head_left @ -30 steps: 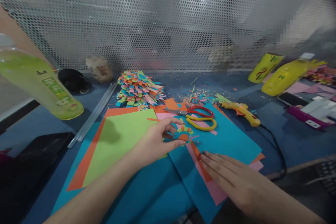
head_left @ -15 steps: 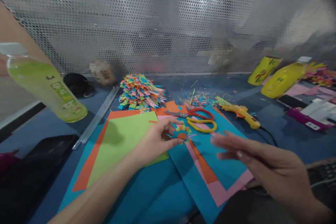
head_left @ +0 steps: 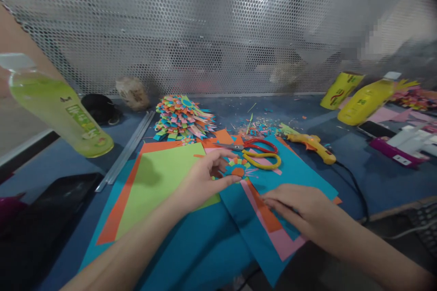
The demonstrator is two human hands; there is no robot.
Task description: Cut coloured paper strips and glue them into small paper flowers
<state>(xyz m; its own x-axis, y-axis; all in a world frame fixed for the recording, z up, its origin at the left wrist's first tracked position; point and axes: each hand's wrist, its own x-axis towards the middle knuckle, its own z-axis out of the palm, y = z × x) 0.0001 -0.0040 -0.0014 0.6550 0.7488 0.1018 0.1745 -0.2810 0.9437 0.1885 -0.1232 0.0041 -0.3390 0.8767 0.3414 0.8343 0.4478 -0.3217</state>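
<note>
Between the thumb and fingers of my left hand (head_left: 211, 173) is a small paper flower (head_left: 238, 171) with an orange centre, a blue layer and a multicoloured fringe. My right hand (head_left: 300, 207) has its fingertips pressed together at the edge of an orange paper strip (head_left: 268, 216); whether they grip it, I cannot tell. A pink strip shows beside the orange one, over blue paper sheets (head_left: 218, 245). Scissors with red and yellow handles (head_left: 262, 162) lie just beyond the flower. A light green sheet (head_left: 164, 182) is under my left wrist.
A pile of fringed paper flowers (head_left: 184, 118) stands behind the sheets, with paper scraps (head_left: 262, 127) beside it. A yellow glue gun (head_left: 314, 145) trails its cord at the right. Clear glue sticks (head_left: 128, 150) and a green drink bottle (head_left: 61, 109) are on the left.
My right hand has come down and left from above the pink paper to the orange strip, its fingers closing together. The left hand stays with the flower, which has tilted slightly.
</note>
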